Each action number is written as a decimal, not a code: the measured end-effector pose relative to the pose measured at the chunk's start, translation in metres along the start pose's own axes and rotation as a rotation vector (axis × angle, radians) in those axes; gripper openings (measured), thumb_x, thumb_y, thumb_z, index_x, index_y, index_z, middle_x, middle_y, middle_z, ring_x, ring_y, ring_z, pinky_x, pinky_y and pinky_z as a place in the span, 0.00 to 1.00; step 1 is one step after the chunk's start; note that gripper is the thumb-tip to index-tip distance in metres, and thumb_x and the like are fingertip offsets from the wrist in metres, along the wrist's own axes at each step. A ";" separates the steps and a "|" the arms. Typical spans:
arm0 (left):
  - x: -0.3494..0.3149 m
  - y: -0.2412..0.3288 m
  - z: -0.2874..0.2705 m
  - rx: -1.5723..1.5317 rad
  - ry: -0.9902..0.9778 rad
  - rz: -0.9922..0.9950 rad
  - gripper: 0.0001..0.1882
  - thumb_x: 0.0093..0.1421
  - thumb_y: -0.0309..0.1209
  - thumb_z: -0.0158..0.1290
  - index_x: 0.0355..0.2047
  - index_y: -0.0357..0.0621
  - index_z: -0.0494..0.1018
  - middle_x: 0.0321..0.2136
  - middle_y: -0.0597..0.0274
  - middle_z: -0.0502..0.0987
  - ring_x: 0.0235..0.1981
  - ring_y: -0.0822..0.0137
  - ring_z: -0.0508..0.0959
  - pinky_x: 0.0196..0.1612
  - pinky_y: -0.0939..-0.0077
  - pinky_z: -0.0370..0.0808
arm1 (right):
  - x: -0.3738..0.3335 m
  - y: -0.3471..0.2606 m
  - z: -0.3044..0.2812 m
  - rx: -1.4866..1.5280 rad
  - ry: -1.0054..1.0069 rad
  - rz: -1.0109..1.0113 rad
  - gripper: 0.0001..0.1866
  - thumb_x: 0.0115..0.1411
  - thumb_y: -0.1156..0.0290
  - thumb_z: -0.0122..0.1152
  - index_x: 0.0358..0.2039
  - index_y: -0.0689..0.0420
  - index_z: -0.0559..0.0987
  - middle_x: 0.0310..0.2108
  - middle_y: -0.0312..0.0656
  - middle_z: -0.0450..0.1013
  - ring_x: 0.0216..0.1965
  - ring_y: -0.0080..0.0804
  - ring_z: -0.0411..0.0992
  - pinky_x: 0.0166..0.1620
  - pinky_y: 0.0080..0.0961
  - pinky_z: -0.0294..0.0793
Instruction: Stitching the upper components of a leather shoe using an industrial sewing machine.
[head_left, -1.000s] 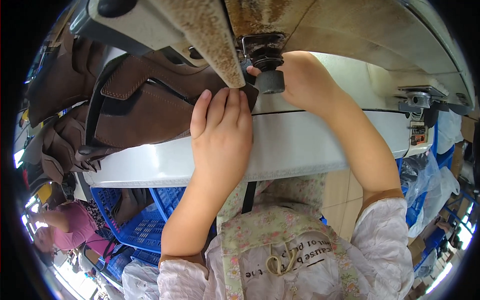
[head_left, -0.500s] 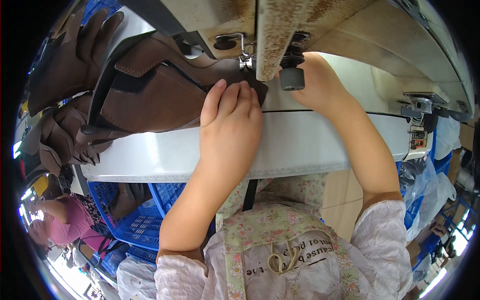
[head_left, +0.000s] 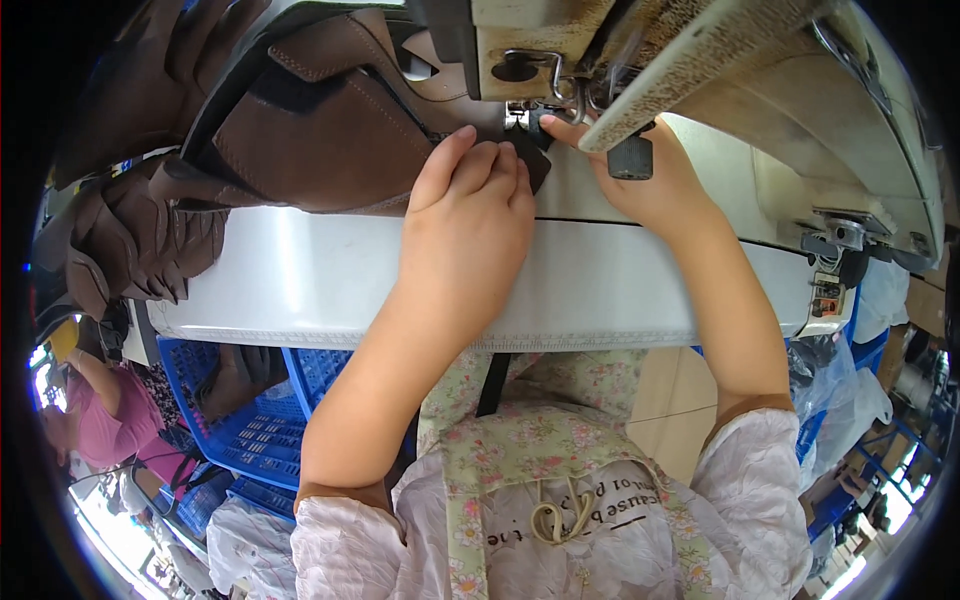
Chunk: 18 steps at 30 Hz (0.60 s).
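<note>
The sewing machine (head_left: 780, 90), heaped brown leather-like pieces (head_left: 150, 225) and blue crates (head_left: 262, 435) show a sewing workshop.

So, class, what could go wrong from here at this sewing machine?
The right hand is close to the presser foot, so its fingers might get pinched. The left hand rests on the brown piece near its right end; uneven pressure could skew it. The piece's left end appears beside stacked brown pieces and might snag.

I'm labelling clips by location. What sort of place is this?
Most likely a sewing workshop or factory floor: there is a sewing machine, a stitched brown piece under the left hand, and a pile of brown pieces beside it, with a blue crate below.
</note>
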<state>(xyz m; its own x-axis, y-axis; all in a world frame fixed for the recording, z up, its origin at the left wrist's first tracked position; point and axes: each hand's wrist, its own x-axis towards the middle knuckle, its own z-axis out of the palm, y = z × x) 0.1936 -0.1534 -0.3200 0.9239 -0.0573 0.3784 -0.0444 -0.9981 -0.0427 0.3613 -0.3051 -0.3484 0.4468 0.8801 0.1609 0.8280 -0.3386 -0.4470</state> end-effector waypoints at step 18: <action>0.006 -0.035 -0.004 -0.098 -0.066 0.100 0.20 0.46 0.25 0.57 0.43 0.40 0.81 0.42 0.65 0.82 0.53 0.66 0.75 0.69 0.63 0.60 | -0.002 0.002 0.012 -0.096 0.199 -0.128 0.08 0.41 0.82 0.58 0.26 0.64 0.77 0.26 0.51 0.73 0.30 0.53 0.72 0.35 0.42 0.72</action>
<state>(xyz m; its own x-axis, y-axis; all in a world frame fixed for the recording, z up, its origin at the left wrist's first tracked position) 0.1987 -0.1192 -0.3128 0.9359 -0.1578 0.3150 -0.1710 -0.9852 0.0145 0.3578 -0.3036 -0.3598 0.3865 0.8382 0.3847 0.9061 -0.2675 -0.3277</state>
